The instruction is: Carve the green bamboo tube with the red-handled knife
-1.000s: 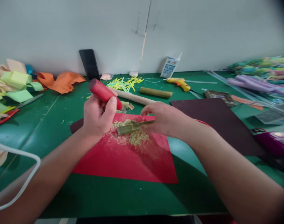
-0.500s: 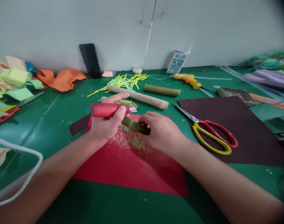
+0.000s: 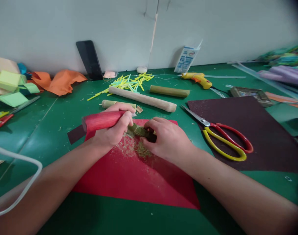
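My left hand (image 3: 114,130) is closed round the red handle of a carving knife (image 3: 100,120), whose short blade points right at the fingertips. In my right hand (image 3: 167,135) is the near end of a short green bamboo piece (image 3: 140,131), pinched between thumb and fingers. The bamboo's far end lies beside my left fingertips; whether the blade touches it is hidden. Below both hands lies a red sheet (image 3: 134,182), strewn with pale bamboo shavings (image 3: 141,150).
Scissors (image 3: 219,137) with red and yellow handles lie on a dark sheet (image 3: 263,130) at right. Behind my hands are a pale wooden rod (image 3: 144,98), a bamboo tube (image 3: 170,91) and a yellow glue gun (image 3: 198,80). A phone (image 3: 89,60) leans on the wall.
My left hand has lowered the knife from a raised tilt to nearly level, close to the bamboo. My right hand has turned the bamboo and now grips its end. The scissors have come into view.
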A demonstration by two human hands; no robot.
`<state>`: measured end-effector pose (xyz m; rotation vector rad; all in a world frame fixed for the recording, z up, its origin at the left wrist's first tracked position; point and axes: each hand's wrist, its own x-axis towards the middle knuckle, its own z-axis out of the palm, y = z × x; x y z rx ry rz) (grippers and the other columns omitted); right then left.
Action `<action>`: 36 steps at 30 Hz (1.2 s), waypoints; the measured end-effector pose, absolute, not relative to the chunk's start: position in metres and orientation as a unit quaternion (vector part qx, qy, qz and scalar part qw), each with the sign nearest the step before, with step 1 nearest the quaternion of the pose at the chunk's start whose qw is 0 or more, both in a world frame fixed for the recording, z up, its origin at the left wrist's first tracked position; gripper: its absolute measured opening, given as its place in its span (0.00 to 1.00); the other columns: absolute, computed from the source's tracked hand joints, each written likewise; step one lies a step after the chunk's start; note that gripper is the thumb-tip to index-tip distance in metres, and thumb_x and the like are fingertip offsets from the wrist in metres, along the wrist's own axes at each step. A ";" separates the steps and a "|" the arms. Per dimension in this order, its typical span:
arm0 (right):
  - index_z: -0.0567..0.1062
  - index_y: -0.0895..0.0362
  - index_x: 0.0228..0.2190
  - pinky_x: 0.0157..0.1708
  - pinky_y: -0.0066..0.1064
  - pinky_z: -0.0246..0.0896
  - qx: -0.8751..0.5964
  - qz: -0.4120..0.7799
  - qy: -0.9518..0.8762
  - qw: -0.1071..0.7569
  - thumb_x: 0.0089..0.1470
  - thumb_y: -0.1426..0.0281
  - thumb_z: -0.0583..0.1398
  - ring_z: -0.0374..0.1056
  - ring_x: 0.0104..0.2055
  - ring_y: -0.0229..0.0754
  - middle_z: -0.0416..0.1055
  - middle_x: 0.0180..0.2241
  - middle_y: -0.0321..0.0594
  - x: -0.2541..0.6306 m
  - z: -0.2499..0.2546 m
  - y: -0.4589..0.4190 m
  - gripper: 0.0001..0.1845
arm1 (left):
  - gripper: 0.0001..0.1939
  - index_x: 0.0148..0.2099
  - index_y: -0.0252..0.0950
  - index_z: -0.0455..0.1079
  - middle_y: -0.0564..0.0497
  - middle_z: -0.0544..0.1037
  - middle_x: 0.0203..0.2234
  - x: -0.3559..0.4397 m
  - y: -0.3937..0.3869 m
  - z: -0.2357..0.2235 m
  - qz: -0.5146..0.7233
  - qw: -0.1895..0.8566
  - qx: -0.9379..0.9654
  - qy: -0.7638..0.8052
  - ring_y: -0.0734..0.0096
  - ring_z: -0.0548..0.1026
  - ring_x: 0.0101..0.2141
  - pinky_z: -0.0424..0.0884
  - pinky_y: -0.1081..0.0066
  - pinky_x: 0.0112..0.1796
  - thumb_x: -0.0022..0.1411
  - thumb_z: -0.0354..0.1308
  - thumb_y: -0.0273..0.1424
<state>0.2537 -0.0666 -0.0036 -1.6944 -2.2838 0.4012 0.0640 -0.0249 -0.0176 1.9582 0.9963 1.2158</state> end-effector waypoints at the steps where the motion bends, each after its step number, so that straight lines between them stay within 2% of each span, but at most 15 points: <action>1: 0.76 0.57 0.35 0.33 0.34 0.52 -0.584 0.139 -0.789 0.134 0.52 0.63 0.61 0.64 0.35 0.43 0.73 0.35 0.43 0.254 -0.003 -0.067 0.12 | 0.14 0.40 0.37 0.72 0.54 0.74 0.24 0.064 -0.025 -0.018 0.462 0.339 0.732 0.369 0.77 0.69 0.20 0.68 0.72 0.22 0.71 0.51 0.40; 3: 0.76 0.58 0.36 0.33 0.34 0.52 -0.579 0.138 -0.792 0.133 0.53 0.63 0.61 0.64 0.35 0.43 0.72 0.35 0.42 0.254 -0.003 -0.068 0.12 | 0.13 0.35 0.37 0.73 0.55 0.74 0.23 0.065 -0.025 -0.017 0.461 0.367 0.719 0.369 0.75 0.72 0.23 0.70 0.71 0.27 0.69 0.54 0.38; 7: 0.74 0.58 0.34 0.32 0.33 0.51 -0.574 0.129 -0.797 0.137 0.53 0.64 0.61 0.63 0.35 0.42 0.71 0.34 0.42 0.255 -0.006 -0.068 0.10 | 0.07 0.34 0.38 0.75 0.55 0.80 0.30 0.066 -0.021 -0.010 0.401 0.304 0.778 0.377 0.74 0.75 0.32 0.72 0.72 0.37 0.62 0.55 0.28; 10: 0.73 0.57 0.33 0.31 0.33 0.50 -0.571 0.134 -0.794 0.159 0.52 0.65 0.61 0.62 0.33 0.41 0.70 0.33 0.40 0.254 -0.010 -0.068 0.09 | 0.08 0.31 0.37 0.73 0.56 0.78 0.26 0.067 -0.019 -0.009 0.400 0.294 0.790 0.360 0.76 0.73 0.28 0.71 0.74 0.33 0.60 0.54 0.26; 15: 0.72 0.57 0.31 0.30 0.32 0.50 -0.570 0.141 -0.786 0.195 0.51 0.66 0.62 0.61 0.33 0.40 0.68 0.31 0.39 0.250 -0.016 -0.068 0.07 | 0.09 0.27 0.37 0.68 0.56 0.73 0.22 0.070 -0.018 -0.014 0.405 0.356 0.756 0.370 0.75 0.70 0.25 0.68 0.73 0.28 0.60 0.53 0.28; 21: 0.73 0.57 0.32 0.30 0.32 0.50 -0.561 0.123 -0.791 0.211 0.50 0.67 0.62 0.62 0.34 0.41 0.69 0.31 0.39 0.250 -0.018 -0.070 0.07 | 0.10 0.27 0.37 0.69 0.55 0.72 0.21 0.073 -0.019 -0.016 0.401 0.349 0.748 0.397 0.75 0.68 0.24 0.68 0.72 0.28 0.60 0.53 0.31; 30: 0.73 0.57 0.31 0.30 0.32 0.49 -0.560 0.123 -0.793 0.206 0.51 0.66 0.62 0.61 0.33 0.40 0.69 0.31 0.39 0.250 -0.019 -0.069 0.07 | 0.11 0.26 0.37 0.70 0.57 0.73 0.20 0.072 -0.020 -0.009 0.377 0.317 0.784 0.378 0.77 0.66 0.22 0.66 0.73 0.27 0.59 0.51 0.29; 36: 0.72 0.56 0.31 0.30 0.32 0.50 -0.569 0.144 -0.786 0.197 0.52 0.65 0.61 0.61 0.33 0.40 0.69 0.31 0.38 0.251 -0.016 -0.068 0.08 | 0.12 0.26 0.37 0.68 0.56 0.73 0.22 0.069 -0.019 -0.006 0.316 0.316 0.801 0.398 0.75 0.69 0.26 0.65 0.73 0.29 0.62 0.52 0.30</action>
